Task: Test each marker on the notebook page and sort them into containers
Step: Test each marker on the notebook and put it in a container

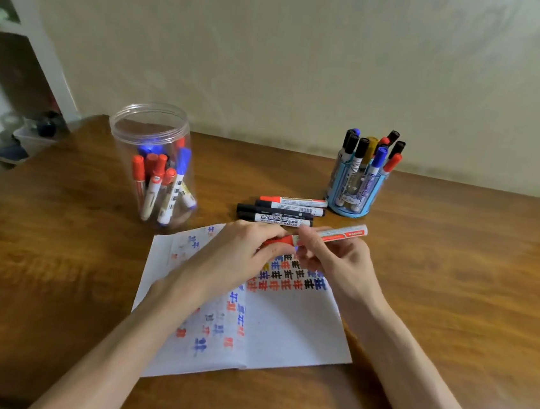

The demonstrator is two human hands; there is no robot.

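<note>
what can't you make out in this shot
Head view only:
- Red marker tip and cap end: covered by the left hand fingers.
- Notebook marks under both hands: hidden.
- Marker labels in the jar and blue holder: too small, blurred.
- Shelf contents: cut off at the left edge.

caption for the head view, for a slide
Both hands grip a red marker over the marked notebook, between jar and blue holder.

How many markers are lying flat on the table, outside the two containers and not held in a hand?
4. They lie in a row just beyond the notebook: a red-capped marker farthest away, then three black-capped ones. None seems hidden.
</note>
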